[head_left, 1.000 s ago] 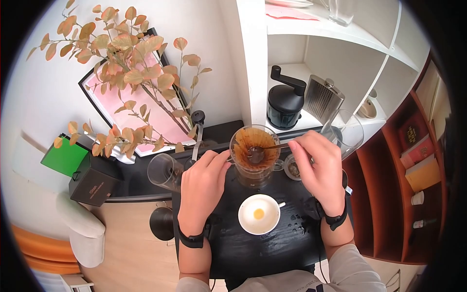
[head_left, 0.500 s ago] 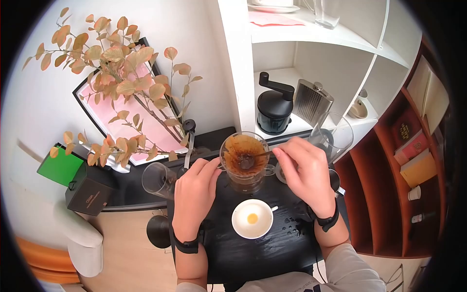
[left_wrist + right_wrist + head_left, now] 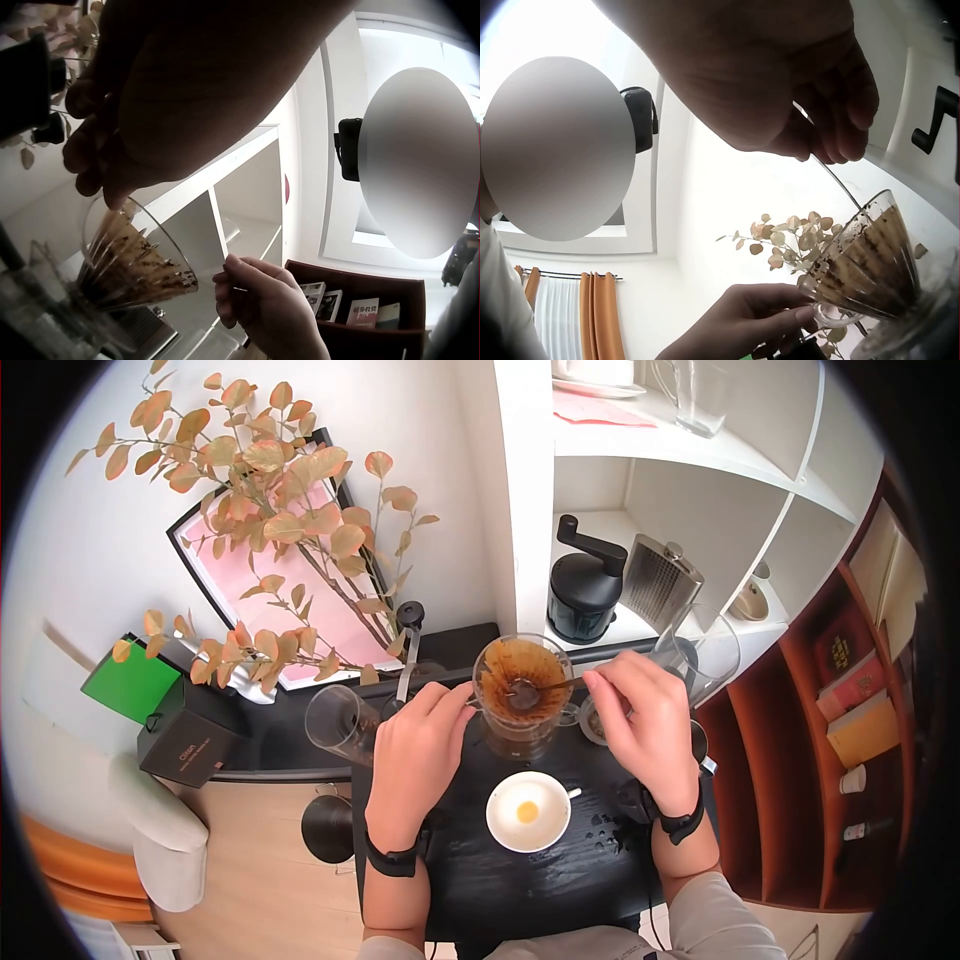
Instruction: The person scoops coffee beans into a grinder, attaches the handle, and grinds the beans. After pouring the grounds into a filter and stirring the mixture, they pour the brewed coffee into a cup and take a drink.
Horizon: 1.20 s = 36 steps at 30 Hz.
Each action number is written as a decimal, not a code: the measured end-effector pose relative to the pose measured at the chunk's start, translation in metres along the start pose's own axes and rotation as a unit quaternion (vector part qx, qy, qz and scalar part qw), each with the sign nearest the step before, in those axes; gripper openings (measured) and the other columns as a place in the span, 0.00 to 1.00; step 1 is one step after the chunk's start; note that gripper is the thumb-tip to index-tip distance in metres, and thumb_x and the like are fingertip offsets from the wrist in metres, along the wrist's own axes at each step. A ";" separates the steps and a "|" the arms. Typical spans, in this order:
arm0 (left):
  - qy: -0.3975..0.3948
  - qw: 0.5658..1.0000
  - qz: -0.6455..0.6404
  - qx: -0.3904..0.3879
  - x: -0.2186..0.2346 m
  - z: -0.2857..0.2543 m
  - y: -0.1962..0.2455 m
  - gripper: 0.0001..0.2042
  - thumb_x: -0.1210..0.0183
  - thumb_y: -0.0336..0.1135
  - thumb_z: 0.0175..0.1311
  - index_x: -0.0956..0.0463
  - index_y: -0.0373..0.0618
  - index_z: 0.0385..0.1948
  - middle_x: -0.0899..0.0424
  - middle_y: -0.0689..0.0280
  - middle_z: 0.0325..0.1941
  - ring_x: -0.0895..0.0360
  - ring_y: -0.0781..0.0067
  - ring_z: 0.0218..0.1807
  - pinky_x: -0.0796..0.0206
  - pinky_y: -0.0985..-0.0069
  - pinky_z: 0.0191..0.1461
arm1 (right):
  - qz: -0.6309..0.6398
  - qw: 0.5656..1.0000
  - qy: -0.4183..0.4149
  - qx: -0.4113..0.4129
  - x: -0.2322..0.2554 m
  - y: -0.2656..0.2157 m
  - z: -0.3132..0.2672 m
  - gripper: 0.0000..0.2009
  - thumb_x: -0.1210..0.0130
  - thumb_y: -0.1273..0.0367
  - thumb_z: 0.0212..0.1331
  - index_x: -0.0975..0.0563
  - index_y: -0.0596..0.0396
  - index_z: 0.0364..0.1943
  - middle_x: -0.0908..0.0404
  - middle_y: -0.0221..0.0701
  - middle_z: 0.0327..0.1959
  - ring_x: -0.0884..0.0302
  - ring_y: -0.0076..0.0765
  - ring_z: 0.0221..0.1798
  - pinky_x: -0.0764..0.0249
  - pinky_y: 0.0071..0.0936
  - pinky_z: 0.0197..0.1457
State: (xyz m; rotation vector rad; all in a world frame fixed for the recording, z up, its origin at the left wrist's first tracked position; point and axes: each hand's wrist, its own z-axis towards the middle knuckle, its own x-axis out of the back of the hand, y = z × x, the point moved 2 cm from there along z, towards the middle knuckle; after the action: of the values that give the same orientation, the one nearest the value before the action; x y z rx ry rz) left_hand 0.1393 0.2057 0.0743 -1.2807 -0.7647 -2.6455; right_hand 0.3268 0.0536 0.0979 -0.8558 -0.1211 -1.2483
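Note:
A ribbed glass dripper (image 3: 522,712) sits on a glass carafe (image 3: 516,742) on the black table. A brown-stained paper filter (image 3: 545,660) lines it, with dark wet coffee grounds (image 3: 522,695) at the bottom. My left hand (image 3: 415,760) pinches the dripper's small glass handle (image 3: 829,315) at its left side. From the right, my right hand (image 3: 648,725) pinches a thin metal stick (image 3: 838,180) between thumb and fingers. Its far end dips into the filter, where its tip is hidden. Nearer me stands a white cup (image 3: 506,828) with a yellow spot inside.
Left of the carafe is a clear glass vessel (image 3: 340,722); a wide glass (image 3: 705,650) stands at right. A black hand grinder (image 3: 583,595) and steel flask (image 3: 660,580) occupy the white shelf. Leafy branches (image 3: 285,525) lean over the back left, above a black box (image 3: 192,745).
The head view shifts left and back. My right hand and the stick come slightly lower and closer to the dripper. My left hand keeps its hold at the handle.

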 end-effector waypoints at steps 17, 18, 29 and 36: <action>0.003 1.000 0.005 0.001 -0.001 0.000 0.000 0.10 0.34 0.28 0.69 0.15 0.42 0.50 0.17 0.59 0.36 0.19 0.54 0.32 0.27 0.64 0.36 | 0.011 1.000 -0.010 -0.002 -0.002 0.005 -0.002 0.03 0.36 0.77 0.64 0.18 0.63 0.33 0.24 0.39 0.24 0.27 0.48 0.22 0.32 0.38 0.27; 0.004 1.000 0.006 -0.001 -0.002 0.000 0.000 0.10 0.35 0.28 0.69 0.15 0.42 0.50 0.18 0.59 0.36 0.19 0.54 0.32 0.27 0.64 0.36 | 0.011 1.000 -0.011 -0.003 -0.001 0.005 -0.001 0.03 0.36 0.77 0.64 0.18 0.63 0.33 0.24 0.39 0.24 0.27 0.48 0.22 0.32 0.38 0.27; 0.002 1.000 0.006 0.001 -0.002 0.000 0.000 0.10 0.35 0.28 0.69 0.15 0.42 0.50 0.18 0.60 0.35 0.19 0.54 0.31 0.28 0.64 0.35 | 0.011 1.000 0.007 0.003 0.000 0.004 0.001 0.03 0.37 0.79 0.65 0.18 0.65 0.33 0.26 0.37 0.22 0.31 0.39 0.20 0.36 0.33 0.25; -0.002 1.000 0.006 0.006 -0.002 0.000 0.001 0.10 0.34 0.28 0.69 0.15 0.41 0.50 0.18 0.60 0.35 0.20 0.55 0.30 0.28 0.65 0.35 | 0.036 0.999 0.032 -0.025 0.004 -0.002 0.002 0.05 0.36 0.79 0.64 0.19 0.65 0.31 0.27 0.38 0.22 0.31 0.41 0.20 0.36 0.35 0.26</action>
State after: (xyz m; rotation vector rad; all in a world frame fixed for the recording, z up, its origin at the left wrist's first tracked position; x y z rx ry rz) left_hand 0.1406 0.2048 0.0731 -1.2829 -0.7695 -2.6260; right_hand 0.3274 0.0520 0.1019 -0.8547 -0.0079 -1.2141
